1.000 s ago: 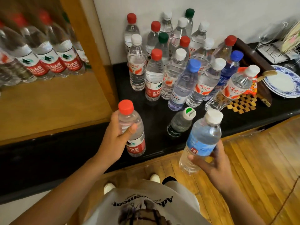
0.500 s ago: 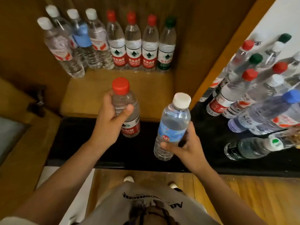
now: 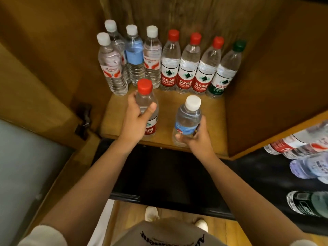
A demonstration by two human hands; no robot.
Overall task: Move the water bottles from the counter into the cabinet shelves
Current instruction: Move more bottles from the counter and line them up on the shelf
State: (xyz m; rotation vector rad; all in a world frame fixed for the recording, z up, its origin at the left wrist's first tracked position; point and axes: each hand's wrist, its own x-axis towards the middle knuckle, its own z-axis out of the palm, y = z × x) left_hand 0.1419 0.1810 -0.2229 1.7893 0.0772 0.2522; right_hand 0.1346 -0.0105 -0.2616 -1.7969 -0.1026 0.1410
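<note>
Left hand (image 3: pixel 133 121) gripping clear red-capped plastic bottle (image 3: pixel 147 110), fingers wrapping its body; right hand (image 3: pixel 198 137) clutching clear white-capped blue-label bottle (image 3: pixel 187 119) at 3 o'clock of it; both hovering over wooden cabinet shelf (image 3: pixel 211 121); upright bottle row (image 3: pixel 170 63) standing at 12 o'clock.

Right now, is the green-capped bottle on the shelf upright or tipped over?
Upright: the green-capped bottle stands cap-up at the right end of the back row on the shelf.

Left hand (image 3: pixel 134 119) and right hand (image 3: pixel 198 137) curled, arms extended.

Wooden cabinet walls (image 3: pixel 276 71), black counter (image 3: pixel 170 174), wood-plank floor (image 3: pixel 227 226), dim warm light.
</note>
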